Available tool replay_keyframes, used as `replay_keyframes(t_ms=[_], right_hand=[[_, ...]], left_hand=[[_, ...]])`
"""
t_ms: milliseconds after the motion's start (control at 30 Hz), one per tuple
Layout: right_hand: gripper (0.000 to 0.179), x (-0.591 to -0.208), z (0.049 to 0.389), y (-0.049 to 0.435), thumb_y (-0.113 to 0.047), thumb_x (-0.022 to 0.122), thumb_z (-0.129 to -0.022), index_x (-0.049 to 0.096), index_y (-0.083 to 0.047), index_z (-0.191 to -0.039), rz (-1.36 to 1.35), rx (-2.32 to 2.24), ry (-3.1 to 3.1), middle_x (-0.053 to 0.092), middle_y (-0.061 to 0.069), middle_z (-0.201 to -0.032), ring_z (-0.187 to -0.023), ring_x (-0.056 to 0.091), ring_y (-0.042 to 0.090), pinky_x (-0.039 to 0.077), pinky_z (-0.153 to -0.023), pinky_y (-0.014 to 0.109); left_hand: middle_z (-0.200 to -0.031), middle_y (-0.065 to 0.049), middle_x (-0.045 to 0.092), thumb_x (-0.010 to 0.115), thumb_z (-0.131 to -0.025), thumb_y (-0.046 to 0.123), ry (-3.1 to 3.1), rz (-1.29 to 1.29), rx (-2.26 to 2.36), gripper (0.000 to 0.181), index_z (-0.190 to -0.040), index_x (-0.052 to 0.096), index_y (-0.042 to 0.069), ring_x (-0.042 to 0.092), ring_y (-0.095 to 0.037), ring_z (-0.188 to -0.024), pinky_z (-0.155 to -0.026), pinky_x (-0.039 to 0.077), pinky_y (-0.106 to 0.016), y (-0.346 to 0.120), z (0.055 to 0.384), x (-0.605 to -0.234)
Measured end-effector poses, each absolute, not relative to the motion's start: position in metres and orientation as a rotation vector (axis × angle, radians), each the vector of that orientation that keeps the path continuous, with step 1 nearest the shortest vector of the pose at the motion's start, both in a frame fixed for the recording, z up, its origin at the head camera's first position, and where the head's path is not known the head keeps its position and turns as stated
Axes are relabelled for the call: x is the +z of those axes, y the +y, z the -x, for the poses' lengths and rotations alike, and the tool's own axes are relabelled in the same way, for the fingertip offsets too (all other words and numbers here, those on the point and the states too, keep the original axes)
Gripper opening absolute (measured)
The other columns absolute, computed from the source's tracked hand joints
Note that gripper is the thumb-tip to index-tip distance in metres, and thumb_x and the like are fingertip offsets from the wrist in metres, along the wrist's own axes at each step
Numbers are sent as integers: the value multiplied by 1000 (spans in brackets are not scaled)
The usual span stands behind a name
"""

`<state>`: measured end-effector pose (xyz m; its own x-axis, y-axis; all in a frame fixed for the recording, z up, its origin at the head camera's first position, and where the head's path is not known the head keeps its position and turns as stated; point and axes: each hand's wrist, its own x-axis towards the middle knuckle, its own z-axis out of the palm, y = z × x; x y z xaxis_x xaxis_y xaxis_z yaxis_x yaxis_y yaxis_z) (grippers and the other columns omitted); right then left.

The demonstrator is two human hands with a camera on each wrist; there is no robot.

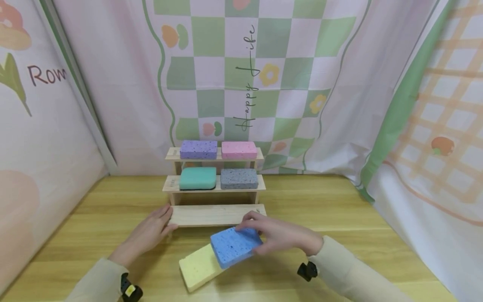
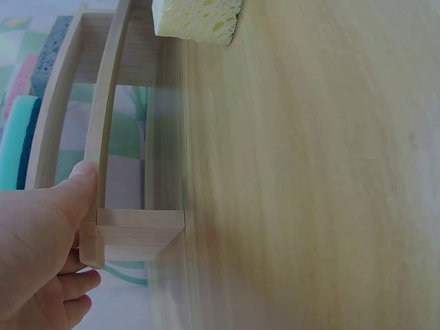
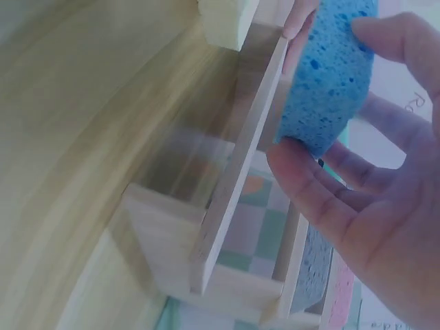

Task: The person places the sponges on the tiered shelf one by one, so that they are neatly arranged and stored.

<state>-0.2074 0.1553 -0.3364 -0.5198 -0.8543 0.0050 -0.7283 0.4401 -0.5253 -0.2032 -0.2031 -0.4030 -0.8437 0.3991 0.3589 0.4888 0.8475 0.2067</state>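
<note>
My right hand (image 1: 277, 233) holds a blue sponge (image 1: 235, 246) between thumb and fingers, raised in front of the bottom step of a wooden three-tier stand (image 1: 211, 215). Below it a yellow sponge (image 1: 200, 268) lies on the table, partly covered by the blue one in the head view. With my left hand (image 1: 151, 230) I grip the left end of the bottom step; the thumb (image 2: 81, 182) presses its front edge and the other fingers curl behind. The bottom step is bare. On the middle step sit a teal sponge (image 1: 198, 178) and a grey sponge (image 1: 239, 179).
On the top step are a purple sponge (image 1: 198, 149) and a pink sponge (image 1: 239, 150). The stand is on a wood-grain table (image 1: 320, 201), with a printed curtain (image 1: 241, 63) hanging behind and more cloth at both sides.
</note>
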Motion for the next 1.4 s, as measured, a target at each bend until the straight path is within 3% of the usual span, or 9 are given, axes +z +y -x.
replay_keyframes(t_ms=[300, 533, 1100, 1400], right_hand=[[56, -333, 213, 131, -20, 70, -77, 53, -12, -130, 1442, -632, 2575, 43, 6, -124, -99, 47, 14, 44, -84, 26], [54, -332, 219, 110, -22, 69, -79, 54, -10, -129, 1443, -601, 2675, 47, 9, -121, -87, 49, 14, 45, -70, 20], [54, -348, 239, 68, -29, 68, -82, 53, -6, -129, 1320, -597, 2804, 50, 12, -115, -88, 52, 13, 48, -75, 22], [52, -355, 245, 53, -28, 69, -82, 55, -5, -126, 1283, -568, 2848, 51, 10, -109, -83, 50, 11, 46, -68, 19]], left_hand=[[-131, -34, 39, 62, -89, 23, -2713, 669, -416, 56, -125, 45, -17, 40, -45, -119, -98, 35, -53, -203, 204, -404], [-132, -33, 38, 62, -90, 23, -2732, 656, -419, 57, -126, 44, -16, 39, -44, -120, -98, 34, -52, -204, 205, -405], [-132, -33, 38, 61, -90, 25, -2731, 669, -422, 57, -126, 44, -16, 40, -45, -120, -97, 36, -52, -205, 206, -407], [-133, -33, 38, 60, -90, 25, -2737, 677, -417, 58, -127, 43, -16, 39, -44, -121, -97, 35, -52, -205, 206, -407]])
